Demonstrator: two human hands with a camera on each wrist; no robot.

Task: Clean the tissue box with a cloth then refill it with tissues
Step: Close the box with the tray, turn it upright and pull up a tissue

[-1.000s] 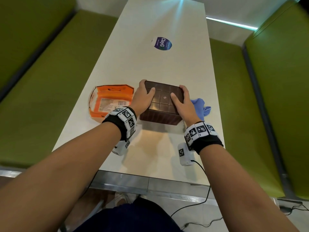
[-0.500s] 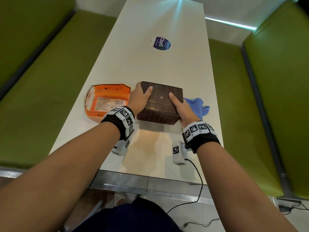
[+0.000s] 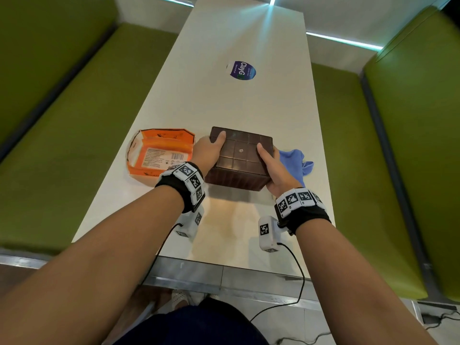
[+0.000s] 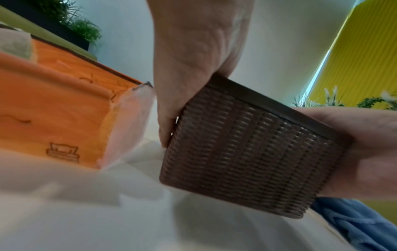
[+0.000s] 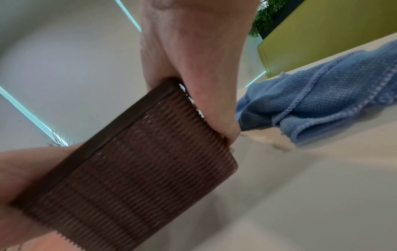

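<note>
Gripping the brown woven tissue box [image 3: 240, 158] from both sides, my left hand [image 3: 206, 153] and right hand [image 3: 275, 168] tilt it on the worktop [image 3: 224, 100]; the orange tissue pack [image 3: 159, 153] lies left, the blue cloth [image 3: 296, 163] right.

round sticker [image 3: 242, 70] on table [image 3: 224, 100] reading "ClayG", orange pack's [image 3: 159, 153] label unreadable

Pretty bright, even indoor light overall. A cyan light strip [image 3: 343, 41] glows at the far end and throws glare down the table [image 3: 224, 100]. Soft shadows under the wrists. Wide-angle bending at the edges; both wrist views smear up close.
</note>
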